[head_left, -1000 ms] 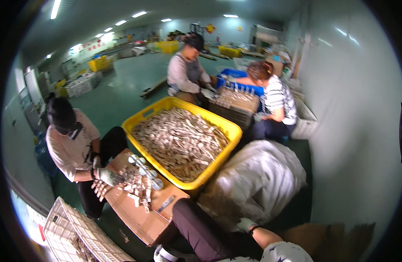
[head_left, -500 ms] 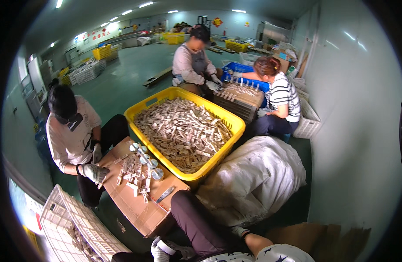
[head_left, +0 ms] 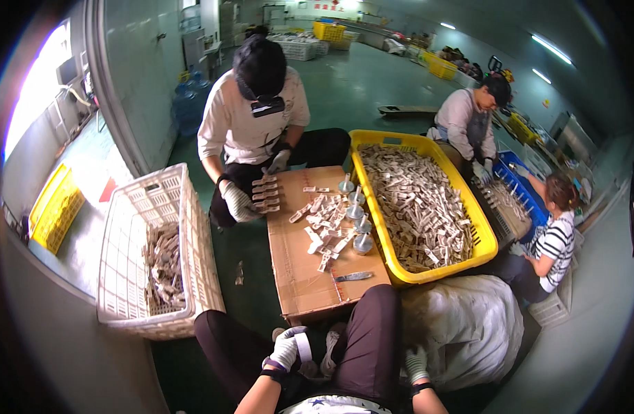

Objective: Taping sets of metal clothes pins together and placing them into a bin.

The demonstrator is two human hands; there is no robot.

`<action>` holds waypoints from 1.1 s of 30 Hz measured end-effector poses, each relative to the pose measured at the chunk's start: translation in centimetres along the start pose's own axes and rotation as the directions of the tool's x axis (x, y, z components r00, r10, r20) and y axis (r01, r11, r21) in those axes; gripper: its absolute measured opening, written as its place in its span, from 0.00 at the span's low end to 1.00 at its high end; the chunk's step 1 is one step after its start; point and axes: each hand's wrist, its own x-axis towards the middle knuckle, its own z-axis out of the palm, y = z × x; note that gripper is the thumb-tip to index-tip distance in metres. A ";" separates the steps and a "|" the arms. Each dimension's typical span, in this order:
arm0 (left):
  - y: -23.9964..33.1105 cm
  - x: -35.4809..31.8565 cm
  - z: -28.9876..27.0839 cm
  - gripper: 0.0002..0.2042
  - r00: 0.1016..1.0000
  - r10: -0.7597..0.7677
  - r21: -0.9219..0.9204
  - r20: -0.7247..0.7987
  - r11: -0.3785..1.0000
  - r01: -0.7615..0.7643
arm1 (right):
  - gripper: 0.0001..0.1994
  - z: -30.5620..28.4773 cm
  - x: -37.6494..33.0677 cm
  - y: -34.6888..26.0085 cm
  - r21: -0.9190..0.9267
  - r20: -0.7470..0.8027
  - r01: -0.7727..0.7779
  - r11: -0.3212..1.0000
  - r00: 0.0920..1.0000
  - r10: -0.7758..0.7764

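Between my knees, my left hand [head_left: 284, 350], in a striped white glove, is closed on a flat white strip [head_left: 303, 346] whose exact kind I cannot make out. My right hand [head_left: 416, 366], gloved as well, is low beside my right thigh, close to a big white woven sack [head_left: 475, 324]; its fingers are partly hidden. In front of my knees, a cardboard box [head_left: 299, 262] serves as a work surface. On it lie a loose pile of small flat beige pieces [head_left: 327, 217], several round metal pots with upright stems [head_left: 362, 243] and a grey-bladed knife [head_left: 355, 276].
A yellow crate [head_left: 427, 277] full of the same pieces borders the box's right side. Left stands a white lattice crate [head_left: 201, 262], partly filled. Across the box a co-worker [head_left: 251, 131] handles a row of pieces [head_left: 266, 193]. Two more people sit at the right by a blue crate [head_left: 537, 224].
My view has swung left, bringing the white crate and doorway fully in. My left hand still holds the white strip. The co-worker opposite now has gloved hands at a row of pieces.
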 end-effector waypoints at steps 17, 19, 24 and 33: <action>-1.4 1.7 3.1 0.08 0.992 -0.079 -0.026 0.097 0.996 0.081 | 0.12 0.9 -6.9 -36.4 0.300 0.049 0.767 0.567 0.581 -0.812; -2.2 2.1 1.9 0.08 0.993 -0.034 -0.084 0.109 0.995 0.043 | 0.12 4.8 -8.2 -35.8 0.393 0.114 0.708 0.587 0.596 -0.795; -1.6 2.0 3.3 0.08 0.994 -0.062 -0.042 0.092 0.997 0.066 | 0.08 9.9 -7.6 -29.4 0.247 0.235 0.604 0.758 0.722 -0.651; -0.6 1.6 4.0 0.08 0.997 -0.074 -0.014 0.037 0.997 0.075 | 0.13 15.5 -3.3 -22.5 0.241 0.418 0.280 0.929 0.834 -0.360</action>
